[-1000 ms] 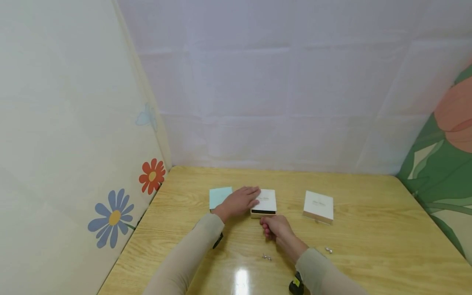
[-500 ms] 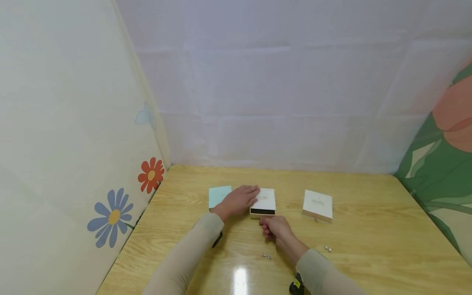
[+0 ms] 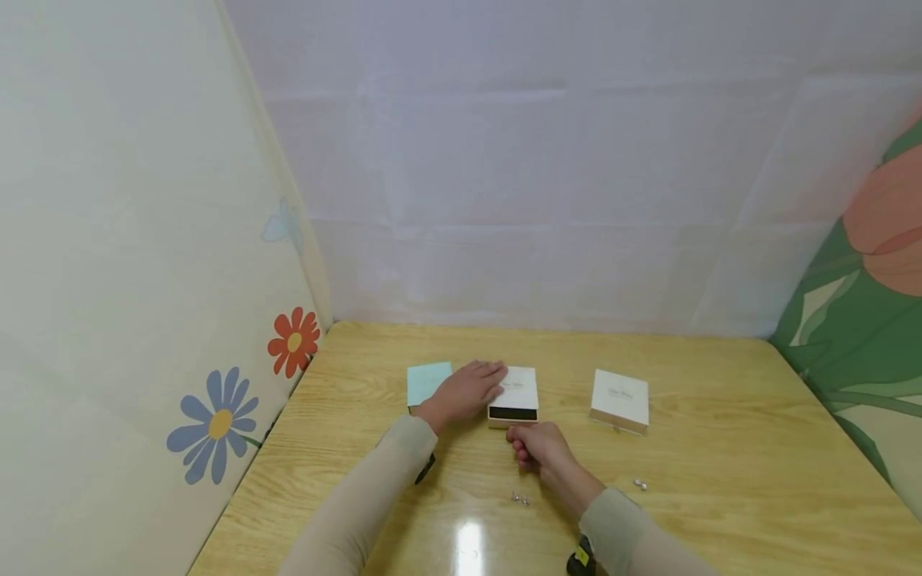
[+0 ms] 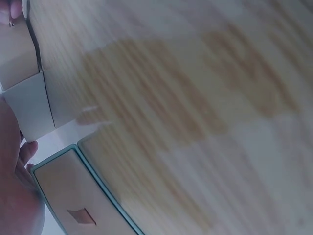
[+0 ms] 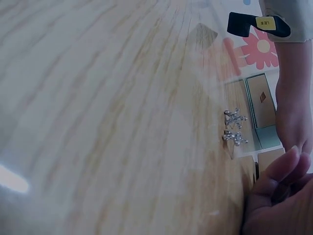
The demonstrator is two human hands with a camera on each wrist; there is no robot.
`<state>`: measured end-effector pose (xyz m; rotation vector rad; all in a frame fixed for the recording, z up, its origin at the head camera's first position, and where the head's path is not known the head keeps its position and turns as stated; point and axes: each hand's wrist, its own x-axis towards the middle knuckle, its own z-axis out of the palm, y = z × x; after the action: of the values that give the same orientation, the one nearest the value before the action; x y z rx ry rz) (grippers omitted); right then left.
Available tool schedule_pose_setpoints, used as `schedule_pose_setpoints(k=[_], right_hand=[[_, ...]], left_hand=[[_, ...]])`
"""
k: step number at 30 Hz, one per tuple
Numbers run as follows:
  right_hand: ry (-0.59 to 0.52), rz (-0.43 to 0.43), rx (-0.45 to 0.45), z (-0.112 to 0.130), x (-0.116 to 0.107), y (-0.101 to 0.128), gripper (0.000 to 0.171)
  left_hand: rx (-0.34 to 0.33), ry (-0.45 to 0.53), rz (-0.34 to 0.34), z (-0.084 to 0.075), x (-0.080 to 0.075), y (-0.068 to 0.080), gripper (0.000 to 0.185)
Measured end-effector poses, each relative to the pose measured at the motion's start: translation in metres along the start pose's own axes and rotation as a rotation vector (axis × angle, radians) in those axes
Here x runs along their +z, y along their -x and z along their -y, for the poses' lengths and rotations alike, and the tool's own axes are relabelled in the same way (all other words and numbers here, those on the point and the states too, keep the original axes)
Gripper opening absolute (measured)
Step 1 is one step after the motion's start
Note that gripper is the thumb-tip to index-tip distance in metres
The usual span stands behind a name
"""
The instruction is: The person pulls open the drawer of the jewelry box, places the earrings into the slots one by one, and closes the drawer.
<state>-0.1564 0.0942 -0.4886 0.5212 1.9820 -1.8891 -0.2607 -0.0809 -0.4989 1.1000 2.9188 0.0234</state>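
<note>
Fingers of the left hand (image 3: 464,392) lie flat on the white box (image 3: 517,390), steadying it, while the right hand (image 3: 540,446), curled at its near end, seems to be pulling the drawer (image 3: 512,414).

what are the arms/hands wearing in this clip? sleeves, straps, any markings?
Both arms wear long beige sleeves: left sleeve, right sleeve. The left hand and right hand are bare, with no gloves or rings visible. Each wrist carries a small black device; the right wrist device and the left wrist device each show a yellow label.
</note>
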Motion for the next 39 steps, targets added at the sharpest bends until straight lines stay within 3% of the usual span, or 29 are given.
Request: schedule_pose_setpoints(k=[13,21,29,39], right_hand=[[0.037,-0.001,0.026,-0.001,-0.001,0.005,0.009],[0.068,0.018,0.010,-0.008,0.004,0.012,0.012],[0.062,0.020,0.014,-0.010,0.003,0.019,0.011],[0.074,0.003,0.001,-0.003,0.003,0.022,0.013]], left_hand=[[0.009,-0.002,-0.012,-0.004,-0.003,0.004,0.055],[0.011,-0.014,-0.031,0.000,0.009,0.011,0.054],[0.013,0.031,-0.036,-0.005,0.006,0.016,0.054],[0.014,0.003,-0.021,-0.002,0.000,0.007,0.055]])
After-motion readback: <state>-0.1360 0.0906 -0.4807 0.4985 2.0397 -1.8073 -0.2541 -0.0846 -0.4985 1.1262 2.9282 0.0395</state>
